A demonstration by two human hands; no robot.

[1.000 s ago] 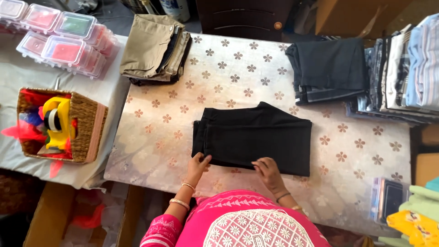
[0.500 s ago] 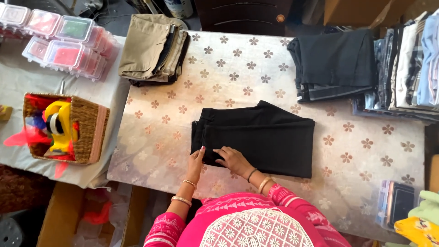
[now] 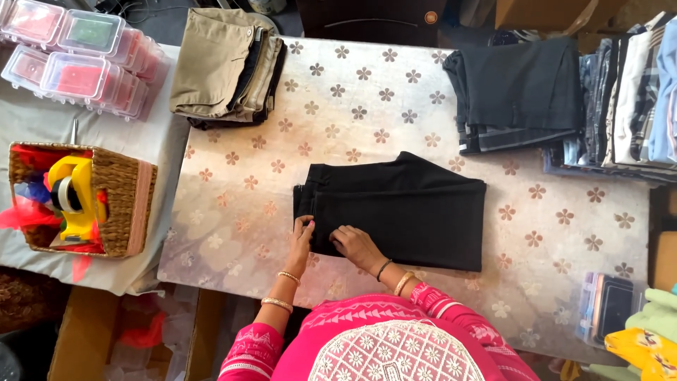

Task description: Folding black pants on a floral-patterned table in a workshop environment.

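Observation:
A pair of black trousers lies folded flat in the middle of a table covered with a flower-print cloth. My left hand rests on the near left corner of the trousers, fingers pinching the edge. My right hand lies just to its right, palm down on the near edge of the fabric. Both wrists wear bangles, and my pink sleeves show at the bottom.
Folded khaki trousers sit at the far left, a dark folded stack at the far right, beside several piled garments. A wicker basket with a yellow tape dispenser and clear lidded boxes stand on the left.
My right hand has slid left along the near edge of the black trousers, ending close beside my left hand at the near left corner. The trousers stay folded in place.

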